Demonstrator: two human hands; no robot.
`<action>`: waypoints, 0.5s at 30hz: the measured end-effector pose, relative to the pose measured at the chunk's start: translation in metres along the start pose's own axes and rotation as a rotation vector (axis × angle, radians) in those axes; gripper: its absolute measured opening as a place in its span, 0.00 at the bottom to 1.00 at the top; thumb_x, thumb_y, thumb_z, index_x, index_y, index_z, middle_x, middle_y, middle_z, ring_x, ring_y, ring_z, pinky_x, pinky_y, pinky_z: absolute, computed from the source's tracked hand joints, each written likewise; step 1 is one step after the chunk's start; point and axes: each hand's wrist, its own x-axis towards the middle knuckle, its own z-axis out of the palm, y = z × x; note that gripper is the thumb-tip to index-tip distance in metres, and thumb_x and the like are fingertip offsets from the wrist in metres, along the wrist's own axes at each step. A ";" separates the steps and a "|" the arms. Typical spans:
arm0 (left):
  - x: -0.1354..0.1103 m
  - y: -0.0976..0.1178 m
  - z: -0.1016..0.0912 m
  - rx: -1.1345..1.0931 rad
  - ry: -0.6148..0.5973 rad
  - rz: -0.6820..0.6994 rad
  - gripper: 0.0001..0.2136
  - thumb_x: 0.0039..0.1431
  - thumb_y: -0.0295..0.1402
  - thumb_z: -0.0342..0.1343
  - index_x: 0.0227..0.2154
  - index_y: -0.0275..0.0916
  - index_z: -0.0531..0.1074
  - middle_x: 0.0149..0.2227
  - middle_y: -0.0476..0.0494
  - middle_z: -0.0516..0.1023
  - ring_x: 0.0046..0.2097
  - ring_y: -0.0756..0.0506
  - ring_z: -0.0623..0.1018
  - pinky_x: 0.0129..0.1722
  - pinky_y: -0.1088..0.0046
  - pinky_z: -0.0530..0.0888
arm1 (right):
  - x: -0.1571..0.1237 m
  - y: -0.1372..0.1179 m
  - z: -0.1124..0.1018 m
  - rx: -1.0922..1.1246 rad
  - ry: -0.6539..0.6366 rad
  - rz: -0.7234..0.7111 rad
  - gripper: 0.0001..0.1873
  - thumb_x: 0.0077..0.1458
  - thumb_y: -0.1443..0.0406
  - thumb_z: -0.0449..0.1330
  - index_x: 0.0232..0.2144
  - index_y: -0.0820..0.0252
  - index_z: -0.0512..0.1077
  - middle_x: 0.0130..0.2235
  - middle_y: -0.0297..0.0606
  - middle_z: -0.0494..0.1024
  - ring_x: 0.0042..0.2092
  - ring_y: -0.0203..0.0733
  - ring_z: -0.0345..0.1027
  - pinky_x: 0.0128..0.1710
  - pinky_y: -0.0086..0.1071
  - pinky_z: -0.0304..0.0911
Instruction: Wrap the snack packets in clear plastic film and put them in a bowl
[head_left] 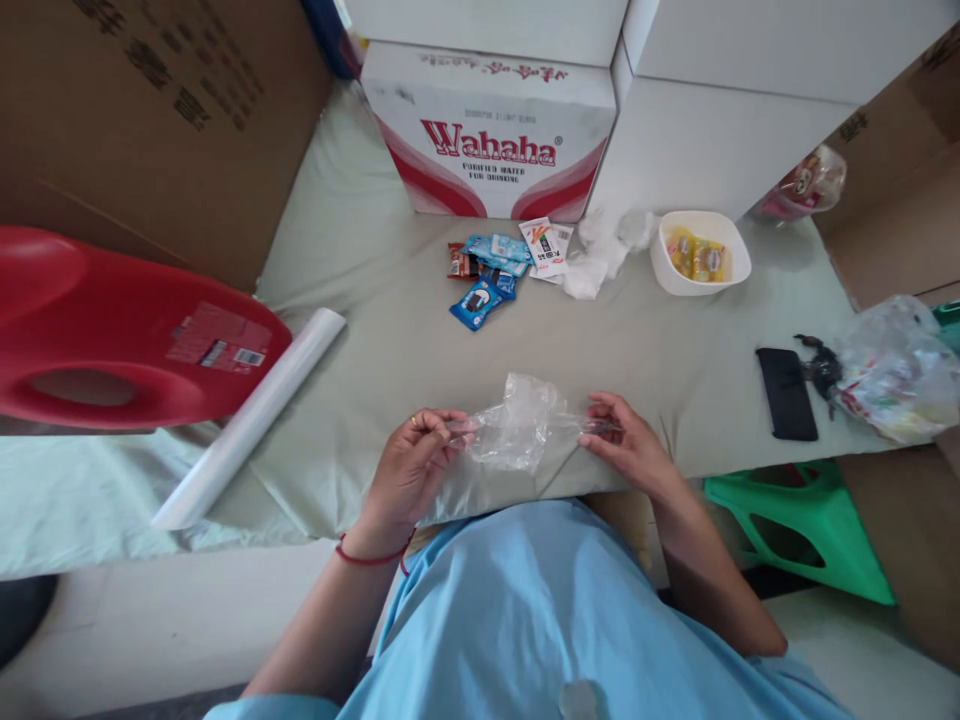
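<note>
Fingers of the left hand (414,465) are pressed together on one end of a crumpled piece of clear plastic (517,430), probably a bag; those of the right hand (628,448) lightly pinch the opposite end. It spans the gap between them, near the front edge of a cloth-covered tabletop (405,350). It should be very light, limp, slippery and easy to tear, best gripped by its gathered ends or edges.

Beyond lie small snack packets (476,303), loose rather than contained. To their right, a white bowl (694,286) holds yellow-wrapped packets (697,257). Farther right, a translucent bag (896,375) bulges with contents too unclear to name, beside a black phone (786,395). At the back stands a Wahaha water carton (499,130), its contents hidden; a large red jug (142,320) lies on the left.
</note>
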 end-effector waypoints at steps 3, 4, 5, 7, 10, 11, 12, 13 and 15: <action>0.000 0.008 0.004 0.014 -0.053 0.013 0.14 0.42 0.33 0.75 0.23 0.39 0.73 0.35 0.47 0.80 0.30 0.52 0.76 0.30 0.77 0.72 | 0.008 -0.003 -0.004 -0.073 -0.031 -0.020 0.22 0.55 0.51 0.67 0.48 0.54 0.76 0.36 0.35 0.78 0.38 0.42 0.73 0.42 0.36 0.69; 0.001 0.014 0.003 0.035 -0.083 0.017 0.14 0.42 0.33 0.75 0.23 0.39 0.73 0.34 0.48 0.79 0.28 0.53 0.74 0.28 0.77 0.71 | 0.011 -0.006 -0.010 -0.098 -0.040 -0.044 0.18 0.57 0.51 0.66 0.44 0.54 0.77 0.35 0.35 0.78 0.37 0.41 0.72 0.42 0.36 0.69; 0.001 0.020 0.002 0.069 -0.116 0.016 0.14 0.43 0.33 0.75 0.23 0.39 0.73 0.33 0.48 0.79 0.27 0.54 0.73 0.27 0.77 0.69 | 0.014 -0.010 -0.017 -0.118 -0.058 -0.074 0.15 0.58 0.52 0.66 0.40 0.55 0.78 0.34 0.35 0.77 0.37 0.41 0.71 0.41 0.36 0.68; 0.005 0.035 -0.004 0.170 -0.187 -0.013 0.14 0.44 0.33 0.75 0.24 0.38 0.73 0.32 0.48 0.78 0.26 0.54 0.71 0.26 0.77 0.68 | 0.020 -0.023 -0.033 -0.115 -0.115 -0.138 0.13 0.57 0.53 0.68 0.35 0.56 0.79 0.36 0.36 0.77 0.39 0.41 0.71 0.41 0.35 0.68; 0.021 0.054 -0.011 0.271 -0.243 -0.061 0.14 0.45 0.32 0.76 0.25 0.38 0.73 0.32 0.47 0.79 0.27 0.53 0.73 0.27 0.76 0.70 | 0.029 -0.044 -0.044 0.098 -0.155 -0.121 0.15 0.52 0.53 0.72 0.32 0.56 0.77 0.41 0.37 0.78 0.42 0.41 0.73 0.41 0.35 0.71; 0.028 0.058 -0.012 0.257 -0.216 -0.055 0.14 0.45 0.32 0.76 0.27 0.39 0.74 0.33 0.47 0.79 0.28 0.52 0.74 0.28 0.76 0.71 | 0.033 -0.049 -0.042 0.202 -0.151 -0.069 0.17 0.50 0.52 0.73 0.32 0.56 0.76 0.41 0.37 0.79 0.40 0.40 0.73 0.38 0.34 0.72; 0.035 0.059 -0.012 0.218 -0.159 -0.042 0.14 0.46 0.32 0.75 0.29 0.39 0.73 0.33 0.47 0.80 0.30 0.50 0.77 0.30 0.75 0.73 | 0.037 -0.053 -0.038 0.299 -0.140 -0.007 0.19 0.48 0.51 0.75 0.33 0.56 0.75 0.39 0.36 0.79 0.36 0.38 0.72 0.33 0.32 0.71; 0.041 0.059 -0.011 0.162 -0.078 -0.028 0.15 0.48 0.34 0.75 0.31 0.40 0.73 0.33 0.47 0.80 0.32 0.49 0.79 0.32 0.74 0.75 | 0.040 -0.055 -0.032 0.376 -0.124 0.051 0.21 0.46 0.51 0.75 0.33 0.55 0.74 0.35 0.34 0.78 0.31 0.36 0.70 0.27 0.29 0.68; 0.049 0.050 -0.008 0.039 0.085 -0.022 0.15 0.55 0.41 0.71 0.34 0.41 0.71 0.33 0.46 0.80 0.37 0.45 0.83 0.37 0.70 0.79 | 0.045 -0.056 -0.016 0.466 -0.071 0.116 0.24 0.43 0.51 0.77 0.34 0.55 0.73 0.29 0.29 0.75 0.25 0.31 0.64 0.20 0.24 0.60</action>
